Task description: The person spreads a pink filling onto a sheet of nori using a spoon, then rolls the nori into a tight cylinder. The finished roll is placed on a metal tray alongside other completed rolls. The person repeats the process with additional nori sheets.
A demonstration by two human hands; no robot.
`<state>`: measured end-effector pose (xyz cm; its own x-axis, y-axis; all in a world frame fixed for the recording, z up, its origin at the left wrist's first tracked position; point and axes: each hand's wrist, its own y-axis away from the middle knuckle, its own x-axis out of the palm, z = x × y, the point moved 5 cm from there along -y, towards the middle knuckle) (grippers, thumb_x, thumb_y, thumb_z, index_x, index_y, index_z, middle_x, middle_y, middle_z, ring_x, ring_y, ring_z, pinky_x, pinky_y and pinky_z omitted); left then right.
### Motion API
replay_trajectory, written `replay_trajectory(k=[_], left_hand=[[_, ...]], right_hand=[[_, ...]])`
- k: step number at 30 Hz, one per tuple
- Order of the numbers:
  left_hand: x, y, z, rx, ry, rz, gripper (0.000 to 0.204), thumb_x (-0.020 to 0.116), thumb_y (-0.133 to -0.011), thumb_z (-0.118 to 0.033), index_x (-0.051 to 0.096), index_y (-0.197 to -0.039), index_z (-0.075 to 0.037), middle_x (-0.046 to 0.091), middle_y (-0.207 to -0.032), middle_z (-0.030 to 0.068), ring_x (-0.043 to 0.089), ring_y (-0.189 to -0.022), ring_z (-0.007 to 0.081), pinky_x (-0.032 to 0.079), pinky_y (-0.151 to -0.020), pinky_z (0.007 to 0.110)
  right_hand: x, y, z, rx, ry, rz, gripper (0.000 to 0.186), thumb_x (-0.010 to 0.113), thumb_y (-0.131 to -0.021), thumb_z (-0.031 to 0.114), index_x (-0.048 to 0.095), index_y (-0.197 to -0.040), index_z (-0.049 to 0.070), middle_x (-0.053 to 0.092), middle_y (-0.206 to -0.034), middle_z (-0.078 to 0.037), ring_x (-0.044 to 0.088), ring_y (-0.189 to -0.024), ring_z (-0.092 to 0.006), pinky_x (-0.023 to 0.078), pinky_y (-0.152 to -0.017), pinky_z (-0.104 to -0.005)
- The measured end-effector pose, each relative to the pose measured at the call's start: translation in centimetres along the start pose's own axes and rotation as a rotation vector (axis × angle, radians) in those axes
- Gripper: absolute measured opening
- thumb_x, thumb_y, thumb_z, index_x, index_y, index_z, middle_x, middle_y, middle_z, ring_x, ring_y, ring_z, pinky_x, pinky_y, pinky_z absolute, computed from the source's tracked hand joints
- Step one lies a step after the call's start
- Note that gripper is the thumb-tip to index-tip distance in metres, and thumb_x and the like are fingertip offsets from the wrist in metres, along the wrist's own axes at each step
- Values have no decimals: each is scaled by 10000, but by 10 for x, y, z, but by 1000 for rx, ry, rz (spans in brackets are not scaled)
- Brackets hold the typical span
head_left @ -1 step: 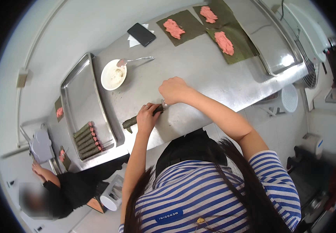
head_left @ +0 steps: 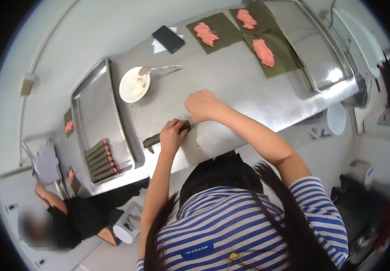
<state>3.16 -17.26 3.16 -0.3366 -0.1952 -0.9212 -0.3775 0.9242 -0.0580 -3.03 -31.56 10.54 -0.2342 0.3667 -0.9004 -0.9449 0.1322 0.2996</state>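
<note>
My left hand grips a dark green seaweed roll lying on the steel table, its fingers wrapped over the roll's right part. My right hand is closed in a fist just beyond that end, above a small shiny piece; what it holds is too hidden to name. A white bowl with residue and a spoon lies behind the roll. To the left, a steel tray holds several seaweed rolls with pink filling at their ends.
Seaweed sheets topped with pink paste lie at the back right, beside another steel tray. A black phone rests on white paper. A co-worker in black is at lower left near a grey machine, their hands apart from mine.
The scene sits slightly differently in the view, with the back items a little to the right. My hands and the roll have hardly moved.
</note>
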Motion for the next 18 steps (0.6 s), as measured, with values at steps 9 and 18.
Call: replay_trajectory(k=[9, 18], left_hand=[[-8, 21, 12, -29, 73, -139, 488, 742, -746, -252, 587, -1201, -169, 594, -1057, 45, 564, -989, 252, 465, -841, 392], [4, 59, 64, -86, 33, -299, 495, 772, -678, -297, 602, -1118, -146, 569, -1052, 27, 521, -1049, 225, 390, -957, 396]], right_hand=[[-68, -49, 40, -205, 144, -112, 193, 602, -728, 25, 736, -847, 96, 663, -863, -70, 646, -831, -295, 506, -721, -425], [-19, -143, 217, -958, 739, -56, 120, 604, -687, 122, 724, -685, 134, 624, -841, 1, 590, -868, -173, 421, -857, -273]])
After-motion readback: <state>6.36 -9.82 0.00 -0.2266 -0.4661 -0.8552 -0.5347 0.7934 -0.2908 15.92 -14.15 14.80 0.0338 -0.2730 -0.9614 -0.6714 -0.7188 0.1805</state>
